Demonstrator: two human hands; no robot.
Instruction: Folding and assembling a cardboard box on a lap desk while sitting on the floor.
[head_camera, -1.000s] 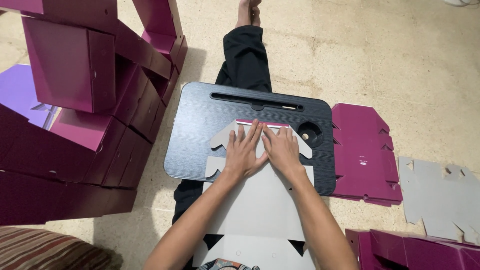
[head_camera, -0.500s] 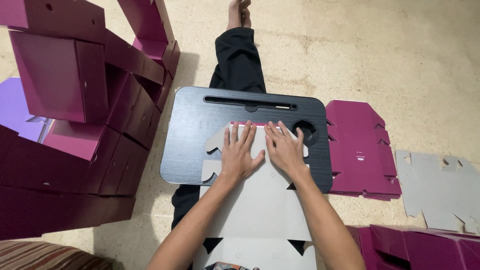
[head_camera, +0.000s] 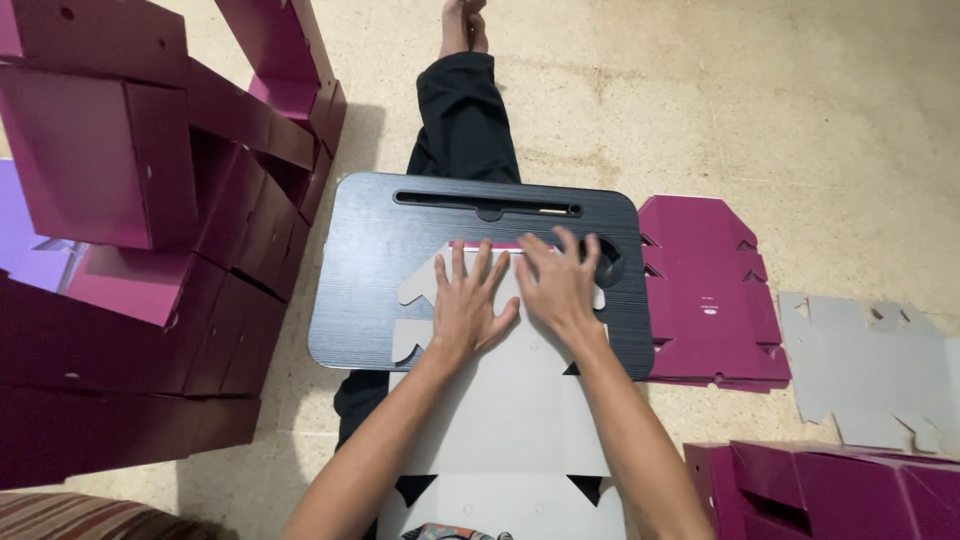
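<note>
both hands press flat on the grey cardboard blank (head_camera: 505, 420), which lies grey side up on the dark lap desk (head_camera: 370, 270) and runs toward the person's body — its long axis points straight away from them. the left hand (head_camera: 468, 305) and right hand (head_camera: 560, 285) sit side by side at the far end, fingers spread and gripping nothing. just beyond the fingertips (head_camera: 487, 250) a magenta folded edge (head_camera: 485, 244) runs crosswise; both hands are about equally near it. stacked magenta boxes (head_camera: 130, 240) stand to the left.
</note>
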